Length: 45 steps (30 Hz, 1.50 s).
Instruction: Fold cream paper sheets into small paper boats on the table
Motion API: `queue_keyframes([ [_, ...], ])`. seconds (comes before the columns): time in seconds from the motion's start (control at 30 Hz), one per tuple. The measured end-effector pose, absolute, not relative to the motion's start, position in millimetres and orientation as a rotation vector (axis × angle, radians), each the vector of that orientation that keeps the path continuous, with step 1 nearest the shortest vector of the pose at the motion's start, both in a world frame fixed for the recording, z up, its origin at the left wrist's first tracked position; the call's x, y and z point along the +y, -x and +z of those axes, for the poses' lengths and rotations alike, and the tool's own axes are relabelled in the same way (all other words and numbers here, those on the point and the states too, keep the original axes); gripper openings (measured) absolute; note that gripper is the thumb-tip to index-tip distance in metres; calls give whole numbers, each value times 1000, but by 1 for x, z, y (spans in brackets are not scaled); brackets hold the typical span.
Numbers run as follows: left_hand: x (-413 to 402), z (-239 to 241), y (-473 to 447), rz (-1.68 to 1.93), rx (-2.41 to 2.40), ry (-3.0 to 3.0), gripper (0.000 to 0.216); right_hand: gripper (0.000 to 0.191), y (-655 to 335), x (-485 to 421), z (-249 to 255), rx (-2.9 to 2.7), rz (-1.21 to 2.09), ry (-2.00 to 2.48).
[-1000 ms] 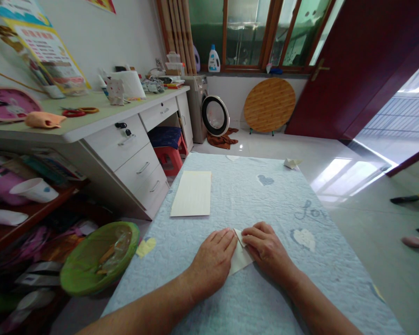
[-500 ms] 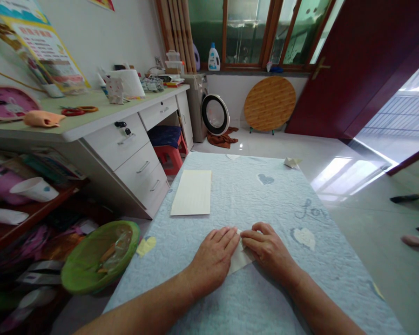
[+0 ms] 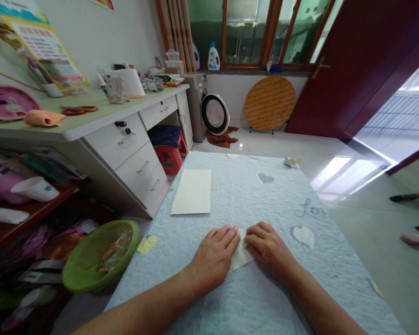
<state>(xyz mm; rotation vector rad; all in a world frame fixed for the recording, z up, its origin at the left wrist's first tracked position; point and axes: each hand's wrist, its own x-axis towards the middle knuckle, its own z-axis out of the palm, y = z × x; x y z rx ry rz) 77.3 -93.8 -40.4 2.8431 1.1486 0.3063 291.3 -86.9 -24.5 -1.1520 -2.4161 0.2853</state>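
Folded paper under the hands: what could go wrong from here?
The folded paper lies on a soft quilted blue cover, so creases may press in unevenly or come out soft. The left hand and right hand cover much of the paper, which could hide a misaligned edge. The paper's small size could also let it shift under either hand.

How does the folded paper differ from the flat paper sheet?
The folded paper is smaller and angular; the flat sheet is rectangular. The left hand and right hand touch the folded paper, not the flat sheet. Both are pale, on the blue quilt.
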Motion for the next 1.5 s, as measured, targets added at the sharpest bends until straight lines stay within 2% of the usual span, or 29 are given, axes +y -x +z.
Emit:
queue_keyframes([
  [1.07, -96, -45, -79, 277, 1094, -2938, 47, 5, -291, -88, -24, -2475, 254, 1154],
  [1.33, -96, -40, -80, 186, 1139, -2921, 48, 8, -290, -94, -14, -2552, 255, 1183],
  [1.5, -95, -40, -81, 178, 1133, -2931, 51, 18, -291, -99, -7, -2569, 297, 1162],
])
